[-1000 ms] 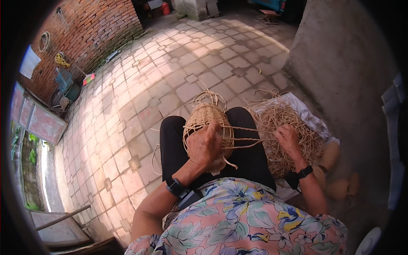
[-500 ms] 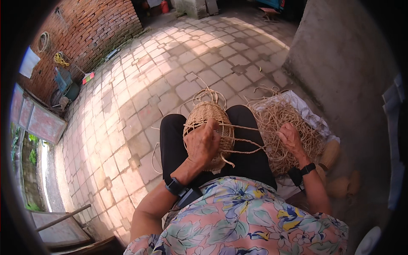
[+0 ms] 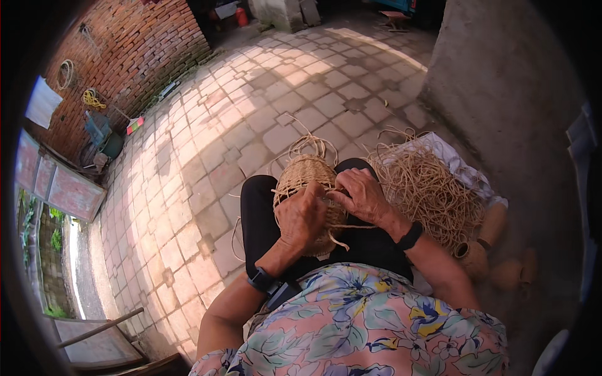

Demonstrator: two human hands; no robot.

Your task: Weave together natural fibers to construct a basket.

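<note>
A woven straw basket [image 3: 305,172] rests on my lap between my thighs, with loose cords trailing from its far end. My left hand [image 3: 301,216] is closed over the basket's middle, fingers curled against the weave. From the right, my right hand [image 3: 364,195] meets it, thumb and fingertips pinched on a straw cord at the basket's side; the exact grip is partly hidden. One short cord end [image 3: 338,243] sticks out near the basket's close end.
To my right, a heap of loose straw cords [image 3: 429,188] lies on a white sack [image 3: 464,160]. Several woven straw pieces [image 3: 473,258] sit beside it near the grey wall [image 3: 501,88]. Paving stones [image 3: 188,207] stretch ahead and left. A brick wall [image 3: 138,50] stands far left.
My right hand has come in from above the straw heap to the basket, beside my left hand. The cords that were stretched taut between them are now mostly out of sight.
</note>
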